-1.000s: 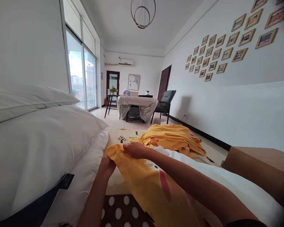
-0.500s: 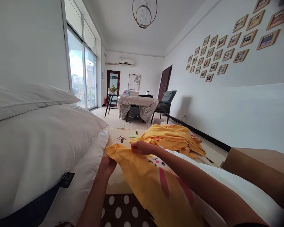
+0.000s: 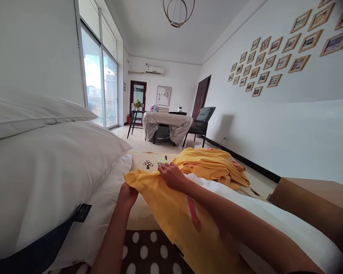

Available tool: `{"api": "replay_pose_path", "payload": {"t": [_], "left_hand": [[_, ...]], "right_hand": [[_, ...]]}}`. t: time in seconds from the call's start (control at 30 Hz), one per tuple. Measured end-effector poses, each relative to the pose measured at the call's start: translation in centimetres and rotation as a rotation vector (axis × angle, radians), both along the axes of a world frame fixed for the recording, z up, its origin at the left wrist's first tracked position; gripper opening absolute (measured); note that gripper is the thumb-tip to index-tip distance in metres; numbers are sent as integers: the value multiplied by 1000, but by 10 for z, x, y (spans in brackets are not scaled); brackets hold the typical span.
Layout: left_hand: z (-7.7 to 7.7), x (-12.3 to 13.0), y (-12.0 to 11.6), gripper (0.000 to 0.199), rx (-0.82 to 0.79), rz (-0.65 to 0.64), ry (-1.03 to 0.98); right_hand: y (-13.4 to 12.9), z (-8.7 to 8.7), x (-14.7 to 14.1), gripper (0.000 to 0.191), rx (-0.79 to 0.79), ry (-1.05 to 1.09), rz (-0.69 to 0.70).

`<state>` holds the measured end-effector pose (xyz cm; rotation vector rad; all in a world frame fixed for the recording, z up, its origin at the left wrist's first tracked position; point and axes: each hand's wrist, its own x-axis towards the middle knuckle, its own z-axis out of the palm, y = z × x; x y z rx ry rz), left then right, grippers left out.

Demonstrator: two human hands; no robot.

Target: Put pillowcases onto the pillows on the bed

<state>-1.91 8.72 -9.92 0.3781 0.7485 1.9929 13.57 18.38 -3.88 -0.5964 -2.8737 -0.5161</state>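
A yellow bedding cover [image 3: 157, 198] with pink printed shapes stretches from the middle of the view down toward me. My left hand [image 3: 128, 195] is closed on its near-left corner, thumb side up. My right hand [image 3: 171, 176] lies along the cover's upper edge with its fingers curled over the fabric, a short way right of the left hand. Under my right forearm runs a white padded bedding piece [image 3: 263, 217], partly covered by the yellow cloth. Behind it sits a crumpled heap of the same yellow fabric [image 3: 214, 163].
White pillows [image 3: 60, 163] are stacked at the left, beside a dark label [image 3: 83, 213]. Beneath lie a cream printed mat [image 3: 143, 156] and a brown polka-dot cloth [image 3: 148, 247]. A cardboard box [image 3: 311, 198] stands at the right. Beyond are a covered table [image 3: 168, 118] and a black chair [image 3: 201, 121].
My right hand has shifted and turned over, its back now facing up, and it hides the printed face. The left hand has moved slightly left with the corner.
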Motion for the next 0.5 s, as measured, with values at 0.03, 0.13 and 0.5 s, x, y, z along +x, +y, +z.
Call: {"api": "replay_pose_path", "payload": {"t": [0.03,0.13,0.5], "left_hand": [[-2,-2,0,18,-19,6,20],[-8,-7,0,13,-89,16,81],[-10,-13,-2,15,-244,-9,138]], "right_hand": [[-5,1,3,24,17,18,-17],[-26,-1,15,32,-4,9,-43],[-55,-15,47,16,-160,-202,44]]}}
